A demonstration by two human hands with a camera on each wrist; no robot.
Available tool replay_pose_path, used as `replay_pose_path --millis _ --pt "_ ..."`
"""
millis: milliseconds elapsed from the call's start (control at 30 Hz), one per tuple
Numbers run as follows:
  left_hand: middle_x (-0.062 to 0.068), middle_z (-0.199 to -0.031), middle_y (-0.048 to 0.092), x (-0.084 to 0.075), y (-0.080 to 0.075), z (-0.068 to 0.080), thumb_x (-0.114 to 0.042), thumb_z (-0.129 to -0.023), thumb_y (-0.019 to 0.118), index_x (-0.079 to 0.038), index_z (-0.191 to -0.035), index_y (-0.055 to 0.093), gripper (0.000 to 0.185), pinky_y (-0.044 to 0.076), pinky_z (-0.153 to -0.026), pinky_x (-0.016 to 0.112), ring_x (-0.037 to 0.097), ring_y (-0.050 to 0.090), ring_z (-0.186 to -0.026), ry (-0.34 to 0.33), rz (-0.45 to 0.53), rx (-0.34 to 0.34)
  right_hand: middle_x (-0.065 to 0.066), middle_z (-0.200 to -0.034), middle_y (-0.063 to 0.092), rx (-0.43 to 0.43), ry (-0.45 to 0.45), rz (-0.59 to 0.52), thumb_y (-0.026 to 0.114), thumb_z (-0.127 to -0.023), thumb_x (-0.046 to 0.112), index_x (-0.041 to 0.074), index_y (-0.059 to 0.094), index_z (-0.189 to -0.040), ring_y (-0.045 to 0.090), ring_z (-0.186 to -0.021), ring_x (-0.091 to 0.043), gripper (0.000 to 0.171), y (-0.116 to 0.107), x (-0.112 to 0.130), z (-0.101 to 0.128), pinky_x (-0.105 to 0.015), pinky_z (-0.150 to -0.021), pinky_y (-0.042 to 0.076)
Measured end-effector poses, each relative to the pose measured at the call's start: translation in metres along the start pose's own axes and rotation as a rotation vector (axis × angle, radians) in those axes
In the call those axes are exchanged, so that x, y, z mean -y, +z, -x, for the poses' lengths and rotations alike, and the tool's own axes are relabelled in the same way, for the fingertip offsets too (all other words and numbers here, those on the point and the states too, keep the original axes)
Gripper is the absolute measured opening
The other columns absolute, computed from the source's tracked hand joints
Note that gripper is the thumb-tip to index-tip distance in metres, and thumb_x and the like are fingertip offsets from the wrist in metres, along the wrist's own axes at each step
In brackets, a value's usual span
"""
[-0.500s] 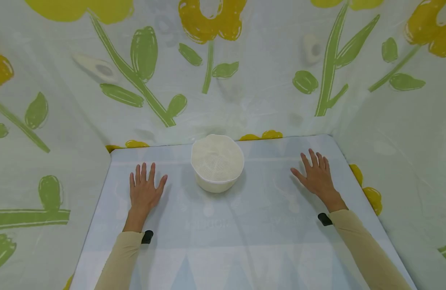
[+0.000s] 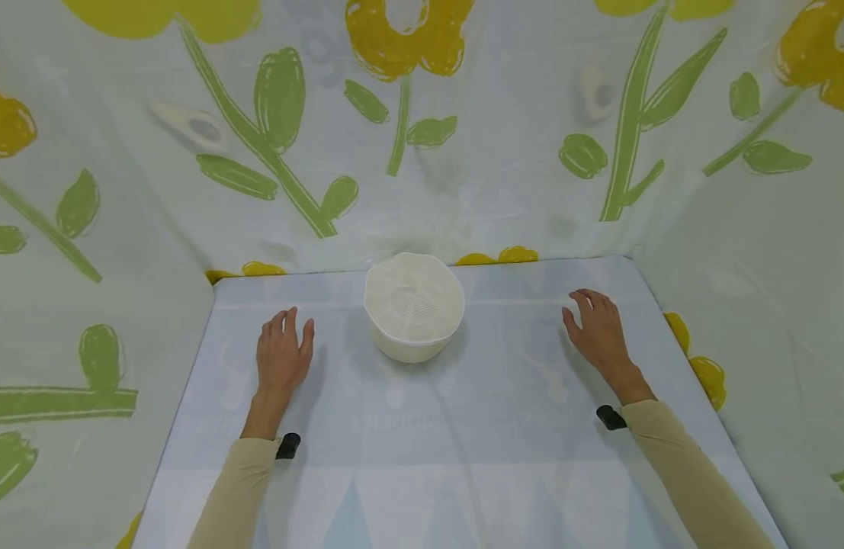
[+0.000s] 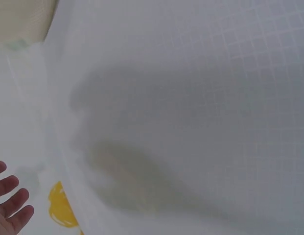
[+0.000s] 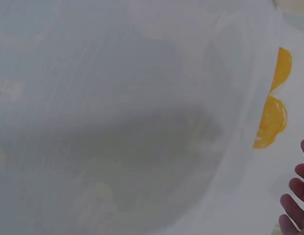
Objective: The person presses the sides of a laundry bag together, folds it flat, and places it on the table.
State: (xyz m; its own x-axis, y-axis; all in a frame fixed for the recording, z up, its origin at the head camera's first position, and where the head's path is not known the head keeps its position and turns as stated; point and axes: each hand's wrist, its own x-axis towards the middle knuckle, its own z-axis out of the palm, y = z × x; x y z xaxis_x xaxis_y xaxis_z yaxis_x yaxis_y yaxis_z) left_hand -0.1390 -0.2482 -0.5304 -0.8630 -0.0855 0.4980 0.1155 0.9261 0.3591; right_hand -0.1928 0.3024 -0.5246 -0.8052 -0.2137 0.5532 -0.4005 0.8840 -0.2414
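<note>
- My left hand [image 2: 282, 353] lies palm down on the bench [image 2: 422, 457], fingers loosely together and a little bent, holding nothing.
- My right hand [image 2: 598, 328] is also on the bench, fingers curled slightly, thumb toward the middle, grip empty.
- The white bowl [image 2: 413, 306] sits between the two hands, toward the far edge of the bench, apart from both and touching neither.
- From my left grip the bowl lies to the right and slightly ahead; from my right grip it lies to the left, about level.
- Left hand looks the nearer one; the right is well apart from the bowl.
- The bowl is round, so it has no long axis to line up with; it stands upright, mouth up, with a perforated or mesh-like floor, though I can't tell which from the head view.
- The wrist views show little: a few fingertips [image 3: 12, 205] at the left wrist's frame edge, fingertips [image 4: 296, 193] at the right's, otherwise blurred cloth.
- The bench is covered in a pale bluish sheet with faint print.
- Around the bench, on three sides, hangs a curtain [image 2: 463, 152] printed with yellow flowers and green stems.
</note>
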Motion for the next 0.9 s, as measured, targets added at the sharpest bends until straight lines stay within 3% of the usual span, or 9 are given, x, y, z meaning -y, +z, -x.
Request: replay_pose_path --millis 133,333,533,900 --pt "0.035 -0.121 0.059 -0.005 0.0 -0.001 -0.022 -0.105 0.058 0.013 -0.127 0.058 0.042 0.048 -0.087 0.063 0.053 0.056 -0.108 -0.016 0.036 -0.019 -0.031 -0.112 0.064 -0.014 0.031 -0.057 0.071 -0.093 0.001 -0.012 0.064 -0.113 0.057 -0.108 -0.05 0.025 0.001 0.004 -0.003 -0.064 -0.096 0.044" --pt "0.033 -0.122 0.061 -0.017 -0.004 -0.003 -0.026 -0.108 0.053 0.011 -0.128 0.06 0.043 0.046 -0.093 0.062 0.05 0.057 -0.111 -0.11 0.111 0.032 -0.029 -0.115 0.063 0.013 0.124 -0.122 0.069 -0.096 0.002 -0.009 0.065 -0.114 0.057 -0.108 -0.047 0.022 0.0 0.014 -0.008 -0.061 -0.095 0.045" --pt "0.032 -0.124 0.06 -0.03 -0.005 -0.007 -0.029 -0.109 0.051 0.01 -0.13 0.06 0.045 0.047 -0.098 0.059 0.048 0.056 -0.113 -0.145 0.153 0.056 -0.027 -0.119 0.062 0.048 0.184 -0.173 0.066 -0.099 0.007 -0.007 0.065 -0.118 0.057 -0.112 -0.046 0.024 0.001 0.025 -0.013 -0.061 -0.096 0.046" --pt "0.027 -0.123 0.061 -0.047 -0.005 -0.014 -0.036 -0.11 0.047 0.007 -0.131 0.061 0.049 0.048 -0.097 0.057 0.043 0.056 -0.115 -0.227 0.236 0.063 -0.025 -0.119 0.062 0.063 0.229 -0.278 0.064 -0.101 0.01 -0.006 0.064 -0.122 0.059 -0.108 -0.042 0.026 0.006 0.039 -0.02 -0.058 -0.091 0.05"
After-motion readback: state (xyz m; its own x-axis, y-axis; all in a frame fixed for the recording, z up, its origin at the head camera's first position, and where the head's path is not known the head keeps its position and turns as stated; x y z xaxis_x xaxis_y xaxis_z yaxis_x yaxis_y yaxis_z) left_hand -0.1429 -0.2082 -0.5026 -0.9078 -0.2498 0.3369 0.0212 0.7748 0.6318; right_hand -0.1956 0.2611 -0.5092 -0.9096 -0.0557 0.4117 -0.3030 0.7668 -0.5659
